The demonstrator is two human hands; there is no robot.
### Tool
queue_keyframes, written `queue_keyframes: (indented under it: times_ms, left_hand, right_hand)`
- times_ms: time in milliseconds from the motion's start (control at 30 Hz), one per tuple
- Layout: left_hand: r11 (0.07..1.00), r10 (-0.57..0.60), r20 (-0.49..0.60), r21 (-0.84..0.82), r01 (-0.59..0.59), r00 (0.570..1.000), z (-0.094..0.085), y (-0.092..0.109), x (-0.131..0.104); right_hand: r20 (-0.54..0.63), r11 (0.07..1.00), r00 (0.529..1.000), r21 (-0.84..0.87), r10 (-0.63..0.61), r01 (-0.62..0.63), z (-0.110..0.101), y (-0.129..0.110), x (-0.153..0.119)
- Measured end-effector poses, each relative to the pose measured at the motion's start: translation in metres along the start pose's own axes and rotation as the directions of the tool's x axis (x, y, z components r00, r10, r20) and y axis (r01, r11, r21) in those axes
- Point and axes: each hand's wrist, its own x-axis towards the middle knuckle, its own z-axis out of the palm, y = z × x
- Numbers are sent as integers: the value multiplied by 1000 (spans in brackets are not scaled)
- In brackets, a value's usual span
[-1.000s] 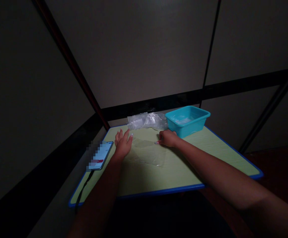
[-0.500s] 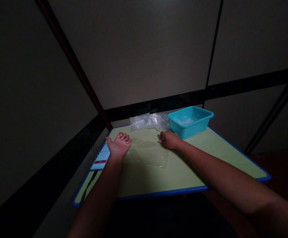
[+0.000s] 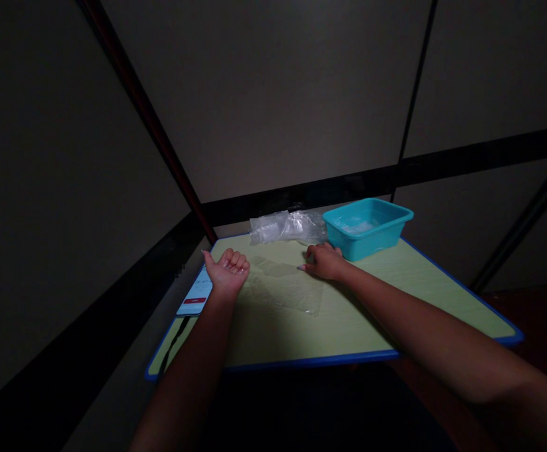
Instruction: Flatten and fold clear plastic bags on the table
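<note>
A flat clear plastic bag (image 3: 288, 287) lies on the green table (image 3: 362, 307) between my hands. My left hand (image 3: 226, 272) is turned palm up at the bag's left edge, fingers curled; whether it pinches the plastic I cannot tell. My right hand (image 3: 324, 261) rests knuckles up on the bag's far right corner, fingertips pressing down on it.
A teal plastic tub (image 3: 366, 226) stands at the far right of the table. A crumpled heap of clear plastic bags (image 3: 286, 227) lies at the far edge beside it. A phone (image 3: 195, 297) with a lit screen and a cable sits at the left edge, partly behind my left hand.
My left hand has turned from palm down with fingers spread to palm up with fingers curled, and slid left over the phone. My right hand stays on the bag.
</note>
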Motion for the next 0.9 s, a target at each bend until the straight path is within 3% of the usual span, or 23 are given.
queue_keyframes:
  times_ms: [500,900]
  left_hand:
    - [998,-21,85,55,17,996,1,-2,-2]
    - [995,-2,85,101,-7,996,4,0,-2]
  right_hand:
    - [27,999,1000,-31,-8,9,-1,-1,-1]
    - [22,1000,1000,-9,20,-20,-1,-1,-1]
